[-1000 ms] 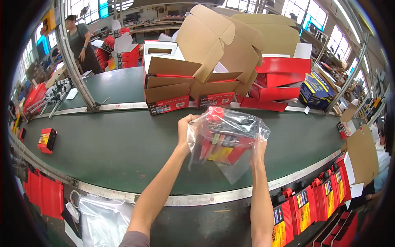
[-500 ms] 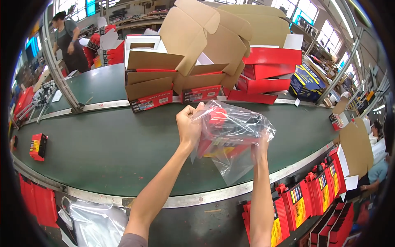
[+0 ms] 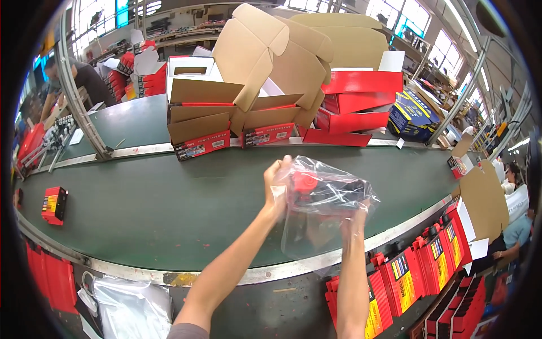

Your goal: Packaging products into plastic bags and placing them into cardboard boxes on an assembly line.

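Over the green conveyor belt I hold a clear plastic bag (image 3: 316,231) with a power inverter (image 3: 305,181) inside it. A red round terminal shows at the inverter's left end and dark parts toward its right; glare on the film blurs the rest. My left hand (image 3: 276,183) is closed on the bag's upper left side, the fingers pinching the film. My right hand (image 3: 355,217) is closed at the right end, partly behind the film, gripping the bag around the inverter. Whether its fingers also press the inverter itself is hard to see.
Open cardboard boxes (image 3: 203,144) and stacked red boxes (image 3: 361,103) stand beyond the belt (image 3: 169,209). A row of red inverters (image 3: 403,282) lies at the near right. Flat plastic bags (image 3: 132,305) lie near left. Another inverter (image 3: 54,205) sits on the belt's left. Co-workers are farther off.
Both hands and the bagged inverter have moved slightly, the left hand to the right and down. The inverter's yellow label no longer shows through the film. A person at far left has bent down.
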The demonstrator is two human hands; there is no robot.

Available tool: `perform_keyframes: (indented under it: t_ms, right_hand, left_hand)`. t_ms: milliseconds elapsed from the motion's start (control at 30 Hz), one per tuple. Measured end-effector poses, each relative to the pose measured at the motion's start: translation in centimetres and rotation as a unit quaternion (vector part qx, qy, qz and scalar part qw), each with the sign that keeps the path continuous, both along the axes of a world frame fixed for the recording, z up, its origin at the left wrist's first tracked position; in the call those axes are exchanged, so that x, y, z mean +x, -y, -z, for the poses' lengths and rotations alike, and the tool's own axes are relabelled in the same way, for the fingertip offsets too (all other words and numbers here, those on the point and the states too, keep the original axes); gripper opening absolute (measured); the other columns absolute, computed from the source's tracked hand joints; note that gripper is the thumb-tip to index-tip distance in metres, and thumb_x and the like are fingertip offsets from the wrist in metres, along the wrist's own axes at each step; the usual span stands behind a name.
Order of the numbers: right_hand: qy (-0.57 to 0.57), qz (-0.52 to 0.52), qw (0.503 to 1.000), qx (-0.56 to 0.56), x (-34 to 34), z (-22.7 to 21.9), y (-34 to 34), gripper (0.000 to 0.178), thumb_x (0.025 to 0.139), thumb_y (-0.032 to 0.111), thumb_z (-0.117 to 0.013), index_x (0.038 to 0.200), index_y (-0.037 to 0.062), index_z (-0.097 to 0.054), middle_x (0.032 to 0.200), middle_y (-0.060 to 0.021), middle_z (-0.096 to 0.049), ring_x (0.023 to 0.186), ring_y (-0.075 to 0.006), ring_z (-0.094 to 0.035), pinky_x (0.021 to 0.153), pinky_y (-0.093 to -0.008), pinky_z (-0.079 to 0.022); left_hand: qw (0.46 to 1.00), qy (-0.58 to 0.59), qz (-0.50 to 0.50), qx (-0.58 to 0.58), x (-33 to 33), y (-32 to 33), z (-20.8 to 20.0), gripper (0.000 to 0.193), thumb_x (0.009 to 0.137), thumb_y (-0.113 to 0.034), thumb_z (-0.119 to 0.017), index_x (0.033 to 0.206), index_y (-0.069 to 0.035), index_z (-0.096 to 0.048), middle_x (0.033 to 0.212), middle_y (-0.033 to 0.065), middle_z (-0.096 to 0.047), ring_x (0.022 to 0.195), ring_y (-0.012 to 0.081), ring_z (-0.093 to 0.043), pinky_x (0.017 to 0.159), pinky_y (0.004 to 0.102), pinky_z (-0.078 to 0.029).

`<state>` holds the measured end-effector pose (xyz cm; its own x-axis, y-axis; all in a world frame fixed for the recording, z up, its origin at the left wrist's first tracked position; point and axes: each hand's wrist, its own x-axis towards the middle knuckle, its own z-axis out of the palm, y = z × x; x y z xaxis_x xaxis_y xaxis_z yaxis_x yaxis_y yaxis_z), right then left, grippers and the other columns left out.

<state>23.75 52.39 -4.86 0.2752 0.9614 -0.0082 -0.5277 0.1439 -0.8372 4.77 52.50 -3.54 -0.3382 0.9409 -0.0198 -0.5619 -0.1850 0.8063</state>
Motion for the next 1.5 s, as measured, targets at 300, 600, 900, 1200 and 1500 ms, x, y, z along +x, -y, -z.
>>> perform_keyframes:
  t_ms: [300, 600, 900, 1200, 1500]
  right_hand:
    - [-0.107, -0.100, 0.978, -0.151, -5.4, -1.2, 5.3, 0.046, 0.099, 0.042, -0.038, 0.132, 0.0102, -0.043, 0.123, -0.0164, -0.054, 0.108, -0.0342, -0.057, 0.090, -0.0495, -0.051]
    - [-0.116, -0.275, 0.950, -0.093, -8.5, -2.0, 6.4, 0.012, 0.095, 0.017, -0.052, 0.098, 0.0061, -0.057, 0.087, -0.0030, -0.063, 0.075, -0.0121, -0.061, 0.070, -0.0314, -0.053]
    - [-0.122, -0.235, 0.958, -0.108, -6.2, -2.7, 5.4, 0.018, 0.093, 0.017, -0.055, 0.095, 0.0003, -0.063, 0.086, -0.0085, -0.066, 0.075, -0.0197, -0.064, 0.069, -0.0343, -0.055]
    - [0.004, -0.033, 0.998, -0.050, -5.6, -2.0, 5.2, 0.026, 0.094, 0.029, -0.055, 0.103, 0.0053, -0.060, 0.094, -0.0065, -0.062, 0.084, -0.0175, -0.061, 0.074, -0.0330, -0.050]
    - [0.144, -0.127, 0.981, -0.024, -1.5, 2.1, 3.1, 0.038, 0.096, 0.027, -0.037, 0.123, 0.0023, -0.049, 0.101, -0.0131, -0.063, 0.083, -0.0275, -0.067, 0.067, -0.0366, -0.057]
  left_hand:
    - [0.997, 0.047, -0.046, 0.030, -4.8, 6.6, -4.0, 0.032, 0.098, -0.035, -0.049, 0.080, -0.009, -0.051, 0.071, -0.0015, -0.054, 0.062, 0.0086, -0.054, 0.056, 0.0250, -0.046]
    - [0.994, 0.097, 0.040, -0.040, -11.5, 11.8, -2.2, 0.030, 0.098, -0.034, -0.050, 0.084, -0.009, -0.061, 0.075, 0.0029, -0.063, 0.064, 0.0146, -0.060, 0.053, 0.0302, -0.049]
    - [0.990, 0.007, 0.058, -0.126, -10.9, 9.6, 0.6, 0.010, 0.090, -0.012, -0.054, 0.084, -0.010, -0.062, 0.074, 0.0006, -0.057, 0.070, 0.0128, -0.056, 0.062, 0.0349, -0.052]
    - [0.980, -0.178, -0.086, -0.038, -7.5, 9.6, 2.7, 0.033, 0.094, -0.022, -0.047, 0.121, -0.003, -0.051, 0.097, 0.0053, -0.060, 0.088, 0.0131, -0.056, 0.081, 0.0273, -0.044]
    - [0.912, -0.378, -0.018, 0.160, -4.1, 8.6, 4.6, 0.062, 0.086, -0.037, -0.065, 0.130, -0.001, -0.040, 0.117, 0.0106, -0.056, 0.102, 0.0199, -0.058, 0.083, 0.0316, -0.049]
